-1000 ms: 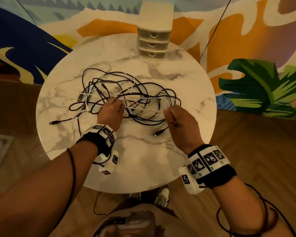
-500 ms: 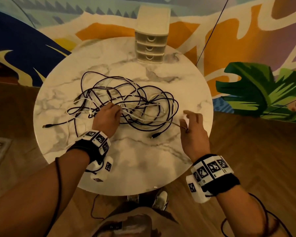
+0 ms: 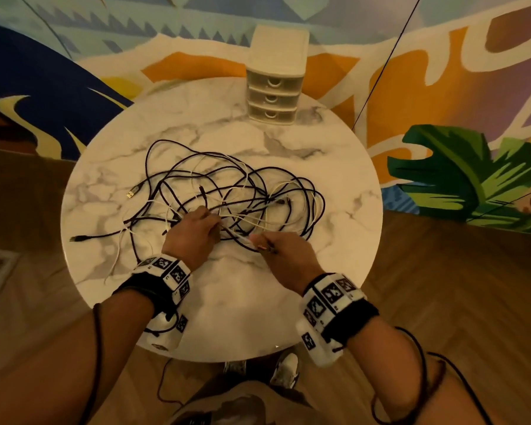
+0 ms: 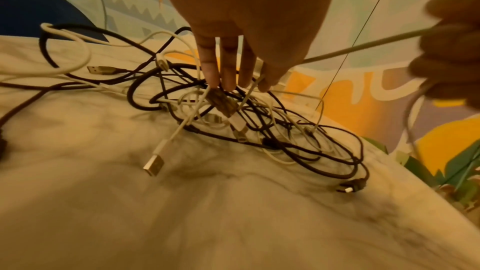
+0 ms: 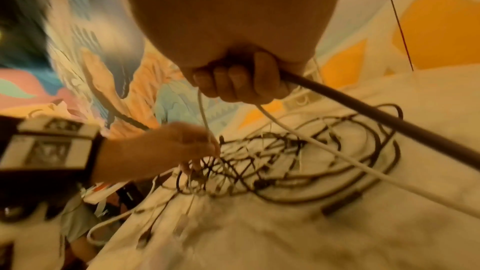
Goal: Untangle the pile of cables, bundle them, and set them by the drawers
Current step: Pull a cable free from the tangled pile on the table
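Observation:
A tangle of black and white cables (image 3: 258, 191) lies in the middle of a round marble table (image 3: 227, 317). My left hand (image 3: 203, 222) rests on the tangle's near side. In the left wrist view its fingers (image 4: 228, 77) point straight down, tips touching the strands. My right hand (image 3: 264, 243), just right of it, grips a white cable (image 5: 337, 151) and a dark cable (image 5: 389, 120) in curled fingers (image 5: 233, 83), lifted off the pile (image 5: 311, 161). The white cable (image 4: 363, 46) runs taut towards my left hand. A small cream set of drawers (image 3: 273, 96) stands at the table's far edge.
Loose plug ends stick out left of the pile: a gold USB plug (image 3: 132, 191) and a black plug (image 3: 74, 239). A painted wall rises behind the table, with a thin dark wire (image 3: 380, 72) hanging in front of it. Wooden floor surrounds the table.
Half a second ago my right hand was open at the table's right edge. It has moved left and closed round cables. My left hand has stayed on the pile.

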Tool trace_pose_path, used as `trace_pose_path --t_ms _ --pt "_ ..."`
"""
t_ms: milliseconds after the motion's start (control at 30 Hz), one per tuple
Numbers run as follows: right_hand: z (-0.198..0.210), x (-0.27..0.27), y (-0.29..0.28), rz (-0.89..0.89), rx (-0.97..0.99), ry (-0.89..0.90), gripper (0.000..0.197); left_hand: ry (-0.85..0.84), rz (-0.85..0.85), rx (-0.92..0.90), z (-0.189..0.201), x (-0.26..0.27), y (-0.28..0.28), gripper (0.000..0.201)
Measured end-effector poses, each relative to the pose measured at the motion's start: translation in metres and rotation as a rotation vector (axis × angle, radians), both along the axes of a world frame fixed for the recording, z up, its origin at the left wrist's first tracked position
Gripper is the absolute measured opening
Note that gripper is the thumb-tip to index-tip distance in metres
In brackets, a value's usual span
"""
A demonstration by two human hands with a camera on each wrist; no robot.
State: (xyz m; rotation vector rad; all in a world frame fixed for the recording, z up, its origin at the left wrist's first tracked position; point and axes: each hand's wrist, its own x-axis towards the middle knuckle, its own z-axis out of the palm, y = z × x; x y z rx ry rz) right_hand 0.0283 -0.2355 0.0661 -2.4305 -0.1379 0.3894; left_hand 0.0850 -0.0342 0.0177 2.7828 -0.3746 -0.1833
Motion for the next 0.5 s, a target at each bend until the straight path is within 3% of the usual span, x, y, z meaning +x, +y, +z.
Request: trace_pose_path --t_ms 100,167,333,500 --pt "0.025 0.009 -0.015 -0.04 0.074 -0.22 0.047 -0.146 -0.024 0.01 0.001 0.016 0.005 0.02" --pt "0.035 0.015 -0.023 -0.055 0.074 -0.275 0.046 -0.197 -0.081 0.07 0.002 0.023 0.006 0.026" --pt "0.038 0.007 -0.025 -0.033 0.065 -0.31 0.045 0.035 -0.105 0.305 -0.023 0.014 0.007 0.055" --pt "0.042 0.015 -0.064 -0.367 0.295 -0.4 0.045 0.201 0.011 0.461 -0.027 0.015 0.025 0.055"
